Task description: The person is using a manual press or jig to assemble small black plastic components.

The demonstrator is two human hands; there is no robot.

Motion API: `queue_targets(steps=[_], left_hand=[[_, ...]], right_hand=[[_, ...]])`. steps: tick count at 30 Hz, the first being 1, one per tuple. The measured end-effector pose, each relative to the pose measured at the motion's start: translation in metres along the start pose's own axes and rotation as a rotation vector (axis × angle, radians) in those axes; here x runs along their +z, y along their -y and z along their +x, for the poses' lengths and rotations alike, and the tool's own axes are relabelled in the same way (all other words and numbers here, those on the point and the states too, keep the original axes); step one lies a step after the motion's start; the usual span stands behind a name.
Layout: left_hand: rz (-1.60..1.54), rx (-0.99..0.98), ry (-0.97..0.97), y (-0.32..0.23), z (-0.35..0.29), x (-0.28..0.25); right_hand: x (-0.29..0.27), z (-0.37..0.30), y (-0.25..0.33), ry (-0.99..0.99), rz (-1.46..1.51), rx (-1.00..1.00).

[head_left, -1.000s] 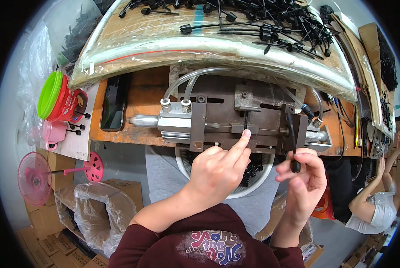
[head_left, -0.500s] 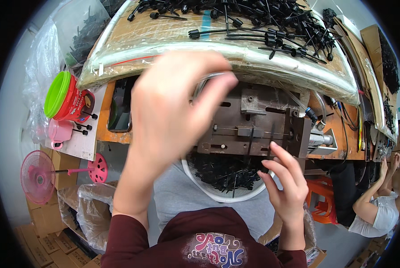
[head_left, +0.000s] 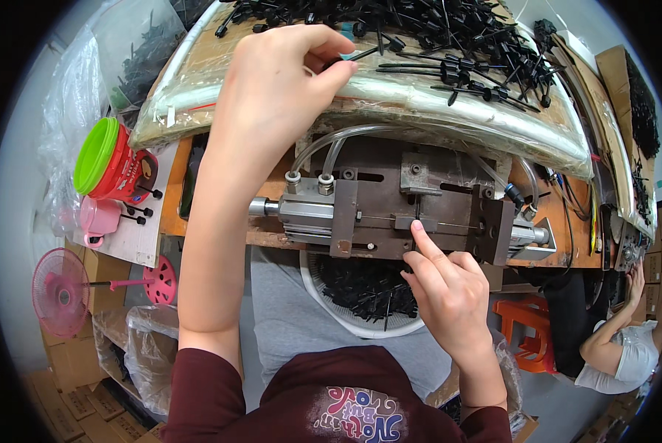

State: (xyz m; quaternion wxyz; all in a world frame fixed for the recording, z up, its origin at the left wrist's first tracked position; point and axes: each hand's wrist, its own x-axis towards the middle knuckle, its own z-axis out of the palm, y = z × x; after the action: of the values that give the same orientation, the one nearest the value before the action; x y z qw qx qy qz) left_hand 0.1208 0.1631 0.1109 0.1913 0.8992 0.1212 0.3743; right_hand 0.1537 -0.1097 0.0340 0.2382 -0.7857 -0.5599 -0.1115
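Observation:
My left hand [head_left: 290, 85] is over the cardboard-topped, film-wrapped board at the back, thumb and forefinger pinched on the thin stem of a black plastic part [head_left: 368, 53]. My right hand [head_left: 449, 292] is at the brown metal fixture [head_left: 379, 166], its forefinger pressing on the small block [head_left: 428, 223] in the middle. A slim black stem [head_left: 417, 208] stands across that block and runs down toward my right thumb and fingers, which are closed around its near end. Part of this stem is hidden under the forefinger.
Black parts [head_left: 486, 52] heap on the board. Pneumatic cylinders [head_left: 309, 218] with clear hoses flank the fixture. A white basket [head_left: 372, 332] of black pieces sits on my lap. Left are a red-green bucket [head_left: 109, 159] and pink fan [head_left: 63, 292]; right, a person [head_left: 626, 343] and orange stool [head_left: 527, 332].
My left hand has moved up and back from above the fixture to the board's parts. My right hand has moved left and inward, bringing its black stem onto the fixture's block.

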Motion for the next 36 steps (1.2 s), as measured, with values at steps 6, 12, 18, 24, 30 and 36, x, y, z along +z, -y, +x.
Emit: queue_targets(steps=[6,12,18,24,30,36], left_hand=[[-0.190,-0.004,-0.035,-0.042,-0.037,-0.017],[-0.246,0.048,0.035,-0.067,-0.081,-0.021],[-0.375,0.076,0.214,-0.088,-0.128,0.003],[-0.216,0.109,0.214,-0.098,-0.157,0.039],[-0.068,0.154,0.191,-0.094,-0.167,0.058],[-0.025,0.172,0.194,-0.097,-0.160,0.059]], right_hand=[[-0.005,-0.002,-0.002,0.077,-0.044,-0.007],[-0.042,0.043,-0.024,-0.121,0.037,-0.060],[-0.069,0.147,-0.078,-0.255,-0.326,-0.390],[-0.048,0.204,-0.091,0.237,-0.493,-0.163],[-0.039,0.228,-0.080,0.407,-0.524,-0.111],[-0.044,0.216,-0.097,0.206,-0.356,-0.259]])
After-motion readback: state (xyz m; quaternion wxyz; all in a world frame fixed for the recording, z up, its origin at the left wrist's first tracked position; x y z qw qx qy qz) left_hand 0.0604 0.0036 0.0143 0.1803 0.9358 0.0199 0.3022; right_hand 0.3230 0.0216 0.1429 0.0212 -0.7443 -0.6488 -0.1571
